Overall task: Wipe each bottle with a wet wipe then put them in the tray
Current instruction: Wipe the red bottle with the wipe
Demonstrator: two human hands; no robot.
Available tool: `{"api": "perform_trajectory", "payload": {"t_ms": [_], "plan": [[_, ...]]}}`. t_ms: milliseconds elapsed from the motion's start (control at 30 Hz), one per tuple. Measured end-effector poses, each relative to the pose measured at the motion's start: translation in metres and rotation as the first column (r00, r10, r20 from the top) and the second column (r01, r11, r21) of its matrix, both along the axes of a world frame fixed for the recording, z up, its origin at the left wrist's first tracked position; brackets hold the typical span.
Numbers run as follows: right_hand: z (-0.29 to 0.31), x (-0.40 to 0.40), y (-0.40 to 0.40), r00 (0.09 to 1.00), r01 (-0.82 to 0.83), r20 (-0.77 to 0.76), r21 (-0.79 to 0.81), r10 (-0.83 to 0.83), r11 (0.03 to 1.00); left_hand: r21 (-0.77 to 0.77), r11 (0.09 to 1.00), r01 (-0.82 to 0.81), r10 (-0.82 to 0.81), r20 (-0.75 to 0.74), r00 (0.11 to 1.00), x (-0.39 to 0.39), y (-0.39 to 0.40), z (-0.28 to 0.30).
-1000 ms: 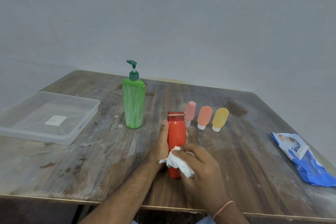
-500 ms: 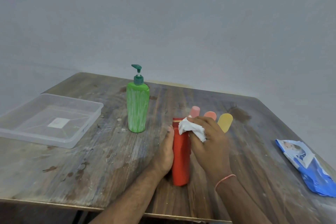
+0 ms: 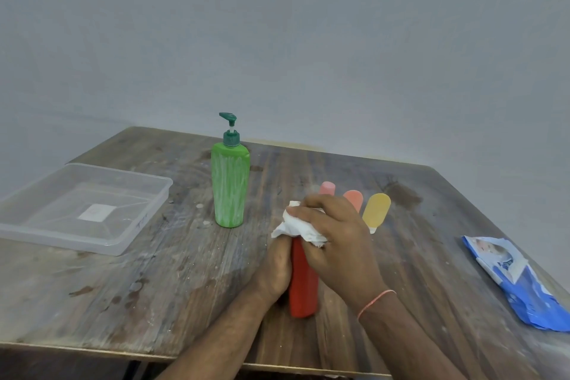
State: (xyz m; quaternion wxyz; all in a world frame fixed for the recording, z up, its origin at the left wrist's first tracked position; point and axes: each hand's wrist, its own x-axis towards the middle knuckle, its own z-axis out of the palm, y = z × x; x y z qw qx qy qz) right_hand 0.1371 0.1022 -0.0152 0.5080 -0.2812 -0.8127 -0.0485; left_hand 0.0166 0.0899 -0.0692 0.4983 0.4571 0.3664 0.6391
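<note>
Closest to the camera, the red bottle [image 3: 303,284] stands upright on the wooden table [image 3: 185,271], near the front edge. The left hand [image 3: 276,271] is wrapped around its left side, fingers curled on the body, holding it steady. The right hand [image 3: 334,241] sits over the top of the bottle, clutching a crumpled white wet wipe [image 3: 297,227] and pressing it onto the cap end, so the cap itself is hidden under wipe and fingers. There's a thin orange thread [image 3: 374,302] round the right wrist.

Off to the right, near the table's edge, lies the blue wipes pack [image 3: 518,284], flat and a bit crinkled.

Just behind the right hand are three little squeeze tubes in a row: a pink tube [image 3: 327,187], an orange tube [image 3: 354,199] and a yellow tube [image 3: 375,210]. The pink and orange ones are mostly blocked by the hand; the yellow one shows nearly all of itself, with its white cap pointing toward the camera.

Further back and left of centre stands the green pump bottle [image 3: 230,188], upright, with whitish streaks down its sides and a dark green pump head.

Over on the far left is the clear plastic tray [image 3: 145,219], well apart from all the bottles, with nothing in it but a white label on its floor. Behind everything is a plain grey wall [image 3: 308,40].
</note>
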Motion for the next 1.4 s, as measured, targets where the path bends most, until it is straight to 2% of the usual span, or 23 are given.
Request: {"api": "perform_trajectory", "payload": {"t_ms": [133, 267, 367, 433, 567, 767, 800, 867, 933, 967, 1000, 1067, 1167, 1200, 1300, 1400], "plan": [[-0.003, 0.015, -0.001, 0.995, 0.02, -0.091, -0.092, -0.028, 0.996, -0.038, 0.999, -0.003, 0.002, -0.025, 1.0, 0.002, 0.001, -0.004], [-0.008, 0.024, 0.002, 0.967, -0.011, -0.249, -0.273, -0.059, 0.962, -0.096, 0.993, 0.064, -0.068, -0.036, 0.997, -0.001, -0.003, -0.002], [-0.012, 0.024, 0.004, 0.935, -0.033, -0.334, -0.427, -0.124, 0.904, -0.071, 0.994, 0.081, -0.088, -0.094, 0.992, -0.003, -0.003, -0.005], [-0.014, 0.026, 0.006, 0.933, -0.065, -0.347, -0.414, -0.092, 0.908, -0.069, 0.994, 0.081, -0.088, -0.11, 0.99, -0.002, -0.004, -0.005], [-0.007, 0.023, -0.002, 0.949, -0.13, -0.31, -0.249, 0.048, 0.96, -0.026, 0.999, 0.031, -0.034, -0.122, 0.992, 0.0, -0.005, -0.001], [0.003, 0.026, -0.012, 0.983, -0.107, -0.16, -0.093, 0.091, 0.99, 0.029, 1.0, -0.005, 0.008, -0.113, 0.994, 0.008, -0.005, -0.001], [0.004, 0.027, -0.012, 0.988, -0.103, -0.126, -0.077, 0.093, 0.992, 0.065, 0.997, 0.035, -0.03, -0.081, 0.996, 0.008, -0.005, -0.003], [0.008, 0.028, -0.017, 0.997, -0.077, -0.031, -0.054, 0.076, 0.996, 0.104, 0.994, 0.028, -0.007, -0.195, 0.981, 0.01, -0.007, -0.007], [0.018, 0.027, -0.023, 0.997, -0.067, 0.042, -0.064, 0.07, 0.996, 0.159, 0.987, -0.014, 0.063, -0.302, 0.951, 0.011, -0.014, 0.0], [0.024, 0.027, -0.025, 0.995, -0.074, 0.067, -0.077, 0.079, 0.994, 0.124, 0.992, -0.018, 0.055, -0.305, 0.951, 0.013, -0.011, -0.005], [0.03, 0.025, -0.027, 0.991, -0.082, 0.093, -0.089, 0.091, 0.993, 0.119, 0.992, -0.042, 0.084, -0.376, 0.923, 0.012, -0.012, -0.009], [0.043, 0.021, -0.034, 0.984, -0.057, 0.161, -0.087, 0.071, 0.995, 0.22, 0.974, -0.053, 0.152, -0.462, 0.874, 0.015, -0.015, -0.002], [0.056, 0.018, -0.042, 0.977, 0.024, 0.211, -0.106, -0.001, 0.994, 0.439, 0.899, 0.0, 0.224, -0.459, 0.86, 0.017, -0.026, 0.023], [0.059, 0.02, -0.043, 0.978, 0.035, 0.209, -0.146, -0.004, 0.989, 0.463, 0.886, 0.015, 0.209, -0.43, 0.878, 0.017, -0.027, 0.02], [0.064, 0.027, -0.044, 0.983, 0.067, 0.182, -0.299, -0.012, 0.952, 0.404, 0.908, 0.11, 0.088, -0.441, 0.893, 0.018, -0.026, 0.019], [0.07, 0.029, -0.047, 0.988, 0.104, 0.149, -0.411, -0.045, 0.906, 0.415, 0.904, 0.104, 0.115, -0.469, 0.876, 0.018, -0.025, 0.021]]}}
